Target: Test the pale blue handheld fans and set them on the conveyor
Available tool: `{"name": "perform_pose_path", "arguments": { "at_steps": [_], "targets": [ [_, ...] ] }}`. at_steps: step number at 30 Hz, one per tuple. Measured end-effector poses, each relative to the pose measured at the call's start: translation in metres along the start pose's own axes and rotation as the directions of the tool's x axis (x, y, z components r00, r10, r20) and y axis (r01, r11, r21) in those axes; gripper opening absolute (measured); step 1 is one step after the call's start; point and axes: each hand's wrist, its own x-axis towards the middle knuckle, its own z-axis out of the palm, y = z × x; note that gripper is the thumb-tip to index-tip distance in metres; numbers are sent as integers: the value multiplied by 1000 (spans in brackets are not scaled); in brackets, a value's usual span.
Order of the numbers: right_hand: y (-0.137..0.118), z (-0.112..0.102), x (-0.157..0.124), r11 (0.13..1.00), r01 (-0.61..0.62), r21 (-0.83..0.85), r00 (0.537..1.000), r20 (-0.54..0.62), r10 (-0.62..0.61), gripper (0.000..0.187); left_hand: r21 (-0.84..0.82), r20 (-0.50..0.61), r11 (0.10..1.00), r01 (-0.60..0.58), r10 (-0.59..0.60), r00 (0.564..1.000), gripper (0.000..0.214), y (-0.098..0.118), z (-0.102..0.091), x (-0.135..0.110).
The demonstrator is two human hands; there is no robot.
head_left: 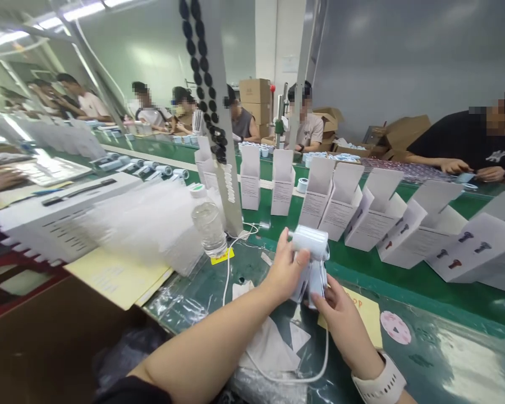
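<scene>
In the head view, both my hands hold a light-blue handheld device with a cylindrical head above the green work surface. My left hand is closed round its side, the thumb just under the head. Lower down, the fingers of my right hand are closed on the handle end. Parts of the handle are hidden by my fingers and look blurred. A white cable loops below my hands and runs up towards the right one; whether it joins the device I cannot tell. Beneath lie a white cloth and a yellow paper.
Open white boxes stand in a row along the green conveyor. To the left are a clear bottle, a stack of white sleeves and a metal post. A round pink sticker lies at right. Several people sit opposite.
</scene>
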Motion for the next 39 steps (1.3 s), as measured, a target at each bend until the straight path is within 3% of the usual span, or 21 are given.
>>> {"name": "perform_pose_path", "arguments": {
  "at_steps": [3, 7, 10, 13, 14, 16, 17, 18, 20, 22, 26, 32, 39],
  "targets": [
    [5, -2, 0, 972, 57, -229, 998, 38, -49, 55, 51, -121, 982, -181, 186, 975, 69, 1, -6, 8],
    [17, 1, -2, 901, 167, -399, 980, -34, -196, 49, 39, -88, 971, -238, 240, 967, 78, 0, -3, -1],
    [31, 4, -4, 937, 234, -258, 966, -47, -254, 59, 94, 117, 945, -313, 301, 946, 87, -5, 4, -17],
    [37, 4, -4, 964, 173, -202, 979, -67, -190, 54, 198, 425, 901, -387, 276, 862, 81, -5, 6, -24],
    [36, 3, -4, 965, 141, -222, 982, -95, -166, 51, 173, 441, 915, -363, 258, 860, 77, -2, 4, -22],
    [28, 3, -5, 971, 108, -215, 979, -145, -141, 49, 13, 290, 967, -256, 241, 926, 64, 6, -5, -9],
    [23, 4, -6, 979, 110, -171, 978, -156, -137, 52, -109, 126, 973, -205, 218, 968, 56, 11, -11, 2],
    [18, 5, -7, 987, 113, -112, 978, -161, -130, 56, -197, -28, 961, -192, 190, 981, 48, 16, -20, 14],
    [9, 9, -9, 996, 92, -7, 981, -172, -92, 65, -291, -201, 935, -204, 148, 968, 27, 28, -40, 38],
    [5, 12, -12, 998, 61, 33, 983, -174, -54, 67, -400, -303, 896, -193, 69, 950, 17, 40, -61, 56],
    [4, 16, -16, 995, 103, 0, 988, -115, -102, 62, -580, -342, 797, -170, -48, 938, 21, 57, -82, 67],
    [0, 18, -18, 988, 150, -26, 987, -51, -151, 57, -721, -295, 674, -158, -92, 951, 35, 68, -80, 64],
    [-3, 14, -19, 991, 123, -43, 992, -37, -125, 56, -704, -267, 692, -163, -45, 963, 36, 70, -84, 67]
  ]
}}
